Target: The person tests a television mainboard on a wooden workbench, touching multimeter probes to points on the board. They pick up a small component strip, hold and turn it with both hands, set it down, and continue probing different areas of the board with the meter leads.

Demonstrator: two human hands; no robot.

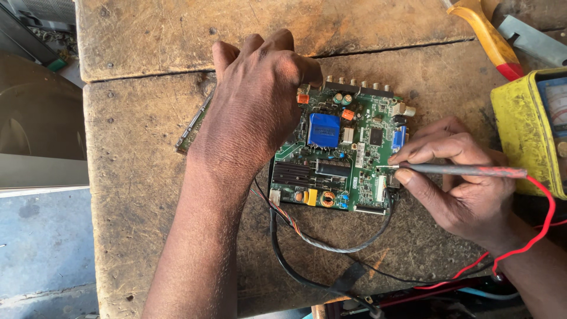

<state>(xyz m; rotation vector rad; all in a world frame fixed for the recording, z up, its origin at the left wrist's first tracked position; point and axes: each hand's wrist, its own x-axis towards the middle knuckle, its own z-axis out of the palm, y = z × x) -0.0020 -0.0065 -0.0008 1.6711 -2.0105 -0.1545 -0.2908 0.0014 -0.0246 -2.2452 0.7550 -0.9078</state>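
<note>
A green circuit board (348, 159) lies on a worn wooden table (142, 153); it carries a blue block, a black heat sink, orange plugs and a row of round sockets on its far edge. My left hand (260, 94) rests over the board's left part, fingers curled, hiding what is under it. My right hand (455, 177) pinches a thin red and dark test probe (466, 171) like a pen. Its tip touches the board near the right edge. A red lead (540, 227) runs from the probe.
A yellow meter case (528, 124) stands at the right edge. A tool with a yellow and red handle (490, 35) lies at the top right. Black and twisted wires (319, 242) trail from the board toward the near table edge. A blue floor lies left.
</note>
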